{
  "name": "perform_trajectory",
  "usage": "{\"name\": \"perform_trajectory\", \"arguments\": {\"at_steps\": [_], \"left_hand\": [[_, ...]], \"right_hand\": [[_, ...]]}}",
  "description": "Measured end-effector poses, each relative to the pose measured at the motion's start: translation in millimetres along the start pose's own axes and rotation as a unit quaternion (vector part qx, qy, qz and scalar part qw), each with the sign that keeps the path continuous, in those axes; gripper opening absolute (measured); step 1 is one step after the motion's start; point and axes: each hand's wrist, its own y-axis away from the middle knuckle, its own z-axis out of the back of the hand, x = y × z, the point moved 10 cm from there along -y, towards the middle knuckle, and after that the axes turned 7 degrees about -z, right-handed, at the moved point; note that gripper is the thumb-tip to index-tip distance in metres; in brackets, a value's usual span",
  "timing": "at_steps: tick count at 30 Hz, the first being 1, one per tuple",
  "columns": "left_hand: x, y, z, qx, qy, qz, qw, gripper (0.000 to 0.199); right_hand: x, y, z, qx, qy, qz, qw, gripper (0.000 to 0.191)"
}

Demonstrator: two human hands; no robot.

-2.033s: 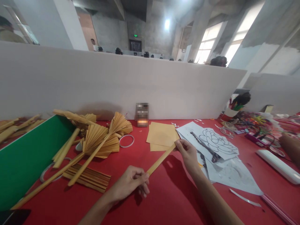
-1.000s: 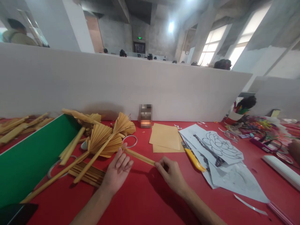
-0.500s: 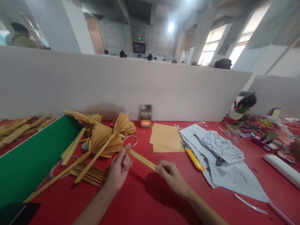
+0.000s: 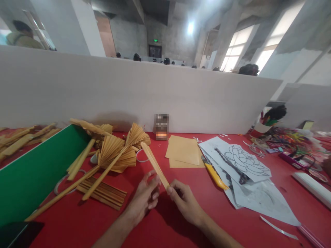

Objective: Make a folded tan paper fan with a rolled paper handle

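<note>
My right hand (image 4: 184, 199) pinches the lower end of a narrow, pleated tan paper strip (image 4: 153, 159), which slants up to the left above the red table. My left hand (image 4: 147, 193) is beside the strip's lower half, its fingers apart and loosely bent. Whether its fingertips touch the strip I cannot tell. Left of my hands lie pleated paper fans (image 4: 113, 151) with long stick-like handles. In front of them rests a flat stack of pleated paper (image 4: 103, 193). Beyond my right hand are square tan paper sheets (image 4: 183, 150).
A yellow utility knife (image 4: 216, 176) lies beside white sheets with a flower drawing (image 4: 245, 162). A green panel (image 4: 43, 168) stands at left, a white partition (image 4: 124, 93) behind. Coloured craft scraps (image 4: 297, 141) and a brush pot (image 4: 261, 125) are at right.
The strip has swung from a shallow slant to a steeper one, its far end raised. My left hand has let go of that end and moved down and right. My right hand keeps its pinch.
</note>
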Motion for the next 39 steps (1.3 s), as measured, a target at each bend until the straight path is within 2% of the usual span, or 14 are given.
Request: {"name": "perform_trajectory", "arguments": {"at_steps": [2, 4, 7, 13, 18, 22, 27, 34, 39], "left_hand": [[0, 3, -9.6, 0.05, -0.002, 0.011, 0.999, 0.07], [-5, 7, -22.2, 0.109, -0.032, -0.015, 0.993, 0.065], [-8, 9, -29.2, 0.132, -0.082, -0.045, 0.987, 0.056], [-9, 1, -13.8, 0.079, -0.097, -0.068, 0.99, 0.046], [-23, -10, 11.1, 0.014, -0.14, -0.109, 0.984, 0.047], [-31, -16, 23.9, -0.02, -0.148, -0.128, 0.98, 0.045], [-42, -22, 37.3, -0.048, -0.126, -0.154, 0.979, 0.038], [-62, -29, 58.0, -0.108, -0.084, -0.189, 0.972, 0.039], [-66, -31, 67.7, -0.143, -0.029, -0.175, 0.974, 0.045]], "right_hand": [[3, 0, -2, 0.01, -0.01, 0.004, 1.0, 0.046], [5, -1, -5, 0.021, -0.019, 0.01, 1.0, 0.045], [7, -2, -8, 0.027, -0.013, 0.016, 0.999, 0.045], [3, -1, -10, 0.02, -0.004, 0.005, 1.0, 0.048], [-2, -1, -11, 0.029, 0.0, -0.016, 0.999, 0.048], [-1, -1, -13, 0.048, -0.013, -0.023, 0.998, 0.049], [1, -1, -14, 0.061, -0.015, -0.028, 0.998, 0.05], [-6, -2, -14, 0.061, -0.006, -0.038, 0.997, 0.051], [-5, -1, -14, 0.059, -0.002, -0.045, 0.997, 0.052]]}}
